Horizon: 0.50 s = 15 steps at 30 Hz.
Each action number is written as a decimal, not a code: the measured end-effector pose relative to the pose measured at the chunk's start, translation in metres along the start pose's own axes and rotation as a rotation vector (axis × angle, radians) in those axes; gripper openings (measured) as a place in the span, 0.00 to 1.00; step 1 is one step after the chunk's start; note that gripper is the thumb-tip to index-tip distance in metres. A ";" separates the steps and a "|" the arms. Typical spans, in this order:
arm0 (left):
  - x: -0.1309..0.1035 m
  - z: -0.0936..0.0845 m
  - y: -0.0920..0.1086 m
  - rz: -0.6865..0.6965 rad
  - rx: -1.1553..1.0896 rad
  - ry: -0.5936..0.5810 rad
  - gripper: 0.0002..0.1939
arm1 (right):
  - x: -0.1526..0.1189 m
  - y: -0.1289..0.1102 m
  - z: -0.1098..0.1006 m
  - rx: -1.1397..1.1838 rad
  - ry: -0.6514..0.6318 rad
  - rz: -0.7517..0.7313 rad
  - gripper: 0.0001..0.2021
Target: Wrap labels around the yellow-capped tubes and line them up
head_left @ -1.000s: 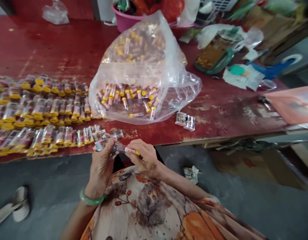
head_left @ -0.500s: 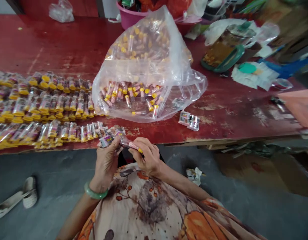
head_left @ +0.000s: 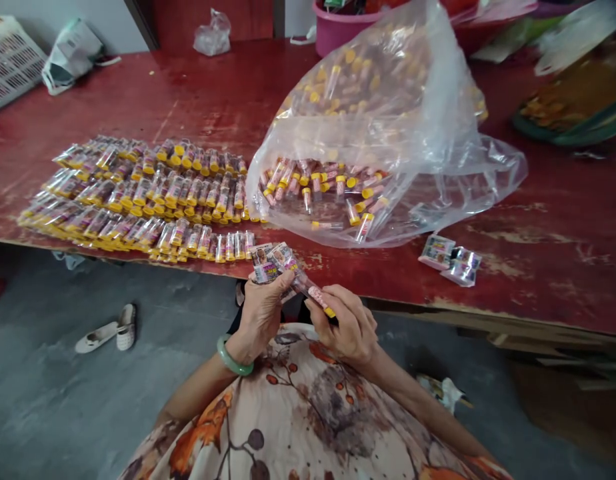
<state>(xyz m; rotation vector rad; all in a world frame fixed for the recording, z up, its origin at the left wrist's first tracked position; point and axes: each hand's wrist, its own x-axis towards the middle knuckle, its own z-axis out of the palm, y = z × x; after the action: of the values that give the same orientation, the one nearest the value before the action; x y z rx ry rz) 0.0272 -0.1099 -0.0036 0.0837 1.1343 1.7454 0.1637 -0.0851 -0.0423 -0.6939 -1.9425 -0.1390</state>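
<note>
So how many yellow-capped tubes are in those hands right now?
1 visible: a tube held at the right hand, pointing toward the left hand. Others may be hidden.

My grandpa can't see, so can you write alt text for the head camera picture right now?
A person's left hand holds printed wrappers while the right hand holds a small yellow-capped tube, at the edge of a red table. On it, rows of yellow-ended packs lie left of a clear bag of loose tubes.
</note>
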 end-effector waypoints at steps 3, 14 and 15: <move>-0.001 -0.002 -0.001 0.012 -0.003 -0.018 0.16 | -0.003 -0.002 0.003 0.017 0.048 0.067 0.18; -0.006 -0.007 -0.004 -0.005 0.009 -0.028 0.14 | -0.007 -0.007 0.005 0.154 0.061 0.126 0.21; -0.006 -0.007 -0.004 -0.014 0.005 -0.024 0.15 | -0.007 -0.007 0.006 0.205 0.055 0.171 0.22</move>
<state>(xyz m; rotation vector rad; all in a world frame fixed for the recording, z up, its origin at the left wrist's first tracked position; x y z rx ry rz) 0.0293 -0.1188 -0.0077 0.0992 1.1200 1.7250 0.1571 -0.0915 -0.0503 -0.7074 -1.8052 0.1438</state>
